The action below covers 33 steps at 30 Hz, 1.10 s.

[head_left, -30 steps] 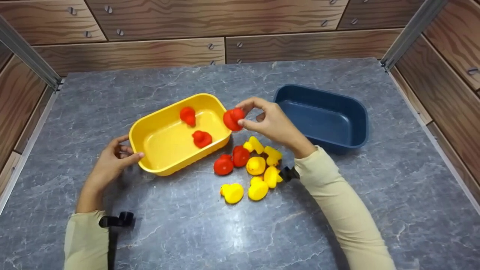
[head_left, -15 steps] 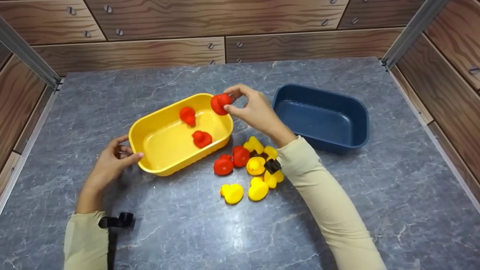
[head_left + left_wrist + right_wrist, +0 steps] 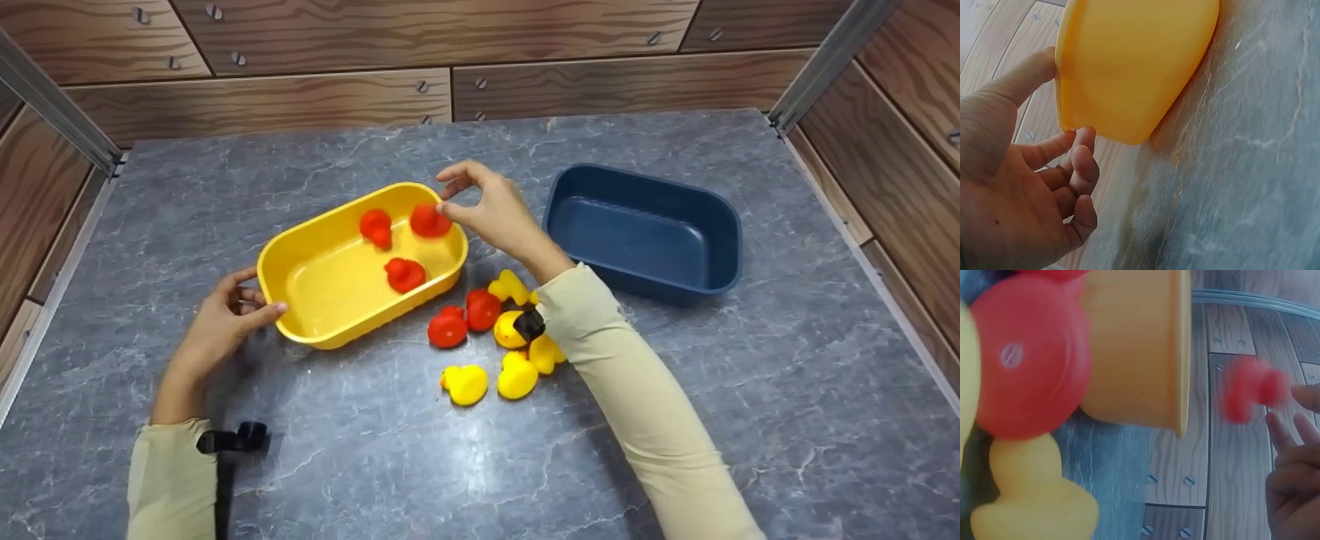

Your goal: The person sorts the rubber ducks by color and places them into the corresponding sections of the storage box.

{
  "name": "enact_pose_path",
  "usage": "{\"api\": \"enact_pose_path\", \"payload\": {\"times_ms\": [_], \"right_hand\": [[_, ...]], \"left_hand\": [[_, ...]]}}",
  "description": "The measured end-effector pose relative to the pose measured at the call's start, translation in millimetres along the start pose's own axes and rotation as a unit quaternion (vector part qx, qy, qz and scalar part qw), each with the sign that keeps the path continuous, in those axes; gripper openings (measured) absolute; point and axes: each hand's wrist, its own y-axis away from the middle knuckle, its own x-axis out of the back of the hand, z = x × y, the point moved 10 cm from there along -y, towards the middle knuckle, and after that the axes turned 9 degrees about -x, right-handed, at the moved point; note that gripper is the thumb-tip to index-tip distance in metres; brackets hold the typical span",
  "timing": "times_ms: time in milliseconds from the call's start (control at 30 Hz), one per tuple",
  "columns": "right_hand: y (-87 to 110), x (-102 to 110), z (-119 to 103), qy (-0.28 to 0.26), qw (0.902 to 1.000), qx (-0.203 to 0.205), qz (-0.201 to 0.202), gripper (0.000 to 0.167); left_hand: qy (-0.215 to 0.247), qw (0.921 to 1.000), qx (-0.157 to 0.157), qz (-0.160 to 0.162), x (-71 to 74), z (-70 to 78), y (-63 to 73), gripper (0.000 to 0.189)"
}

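A yellow plastic tub (image 3: 326,296) sits left of centre, its near left end held between the thumb and fingers of my left hand (image 3: 221,319). Two red rubber ducks lie inside, one farther back (image 3: 376,226) and one nearer (image 3: 405,276). A third red rubber duck (image 3: 430,221), blurred in the right wrist view, is in the air at the tub's right end. Just off that duck, my right hand (image 3: 491,210) has thumb and fingers spread apart. In the left wrist view, the left thumb touches the rim and other fingers curl loosely below it.
A dark blue tub (image 3: 637,236) stands to the right. Between the tubs and nearer me lie two red ducks (image 3: 448,328) and several yellow ducks (image 3: 466,385), some partly hidden by the right sleeve. Wood-patterned panels (image 3: 300,105) border the grey marbled tabletop (image 3: 360,450).
My right hand has carried the red duck leftward over the yellow tub's right end and let it go. The left hand has stayed on the tub.
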Motion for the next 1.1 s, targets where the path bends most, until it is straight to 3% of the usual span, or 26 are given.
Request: {"api": "enact_pose_path", "payload": {"times_ms": [233,633,867,1100], "right_hand": [[8.9,-2,0,-0.039,0.9984,0.003,-0.040,0.037],[33.8,-7,9,0.025,0.9916,0.007,-0.127,0.054],[46.3,-6,24,0.088,0.9846,0.022,-0.149,0.056],[53.2,-4,38,0.101,0.9785,0.019,-0.179,0.056]], "left_hand": [[0.003,1.0000,0.005,-0.002,-1.1,-1.8,-0.6,0.076],[0.005,1.0000,0.000,0.004,-0.6,0.8,-0.9,0.075],[0.005,1.0000,0.001,0.003,-1.4,0.2,-1.4,0.075],[-0.002,1.0000,0.005,0.002,-0.6,-2.4,-0.8,0.076]]}}
